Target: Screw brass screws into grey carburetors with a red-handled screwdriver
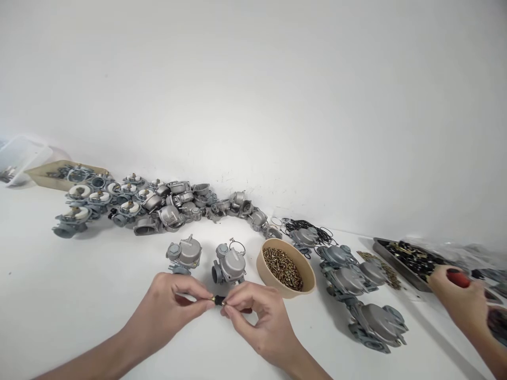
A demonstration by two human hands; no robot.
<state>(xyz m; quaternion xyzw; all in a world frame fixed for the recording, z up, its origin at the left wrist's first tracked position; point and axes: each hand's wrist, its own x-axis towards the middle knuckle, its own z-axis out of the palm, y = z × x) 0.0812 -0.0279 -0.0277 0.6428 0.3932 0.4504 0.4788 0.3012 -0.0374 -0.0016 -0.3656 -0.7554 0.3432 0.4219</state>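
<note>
A small black cylindrical part (219, 300) with brass-coloured ends is held level between my two hands. My left hand (168, 303) pinches its left end between thumb and fingertips. On the other end, my right hand (259, 319) closes thumb and fingers, hiding some of it. Just beyond the fingers stand two grey metal carburetors, one (186, 253) behind my left hand and another (232, 264) behind the right. A round tan bowl (270, 281) full of brass-coloured screws (282, 266) is beside my right hand.
Piled carburetors (170, 216) line the wall, some with white floats (77, 212). More carburetors (380, 319) stand right, near black rubber rings (304, 231) and a dark tray (412, 258) of small parts. At far right, another person's hand (455, 295) holds something red.
</note>
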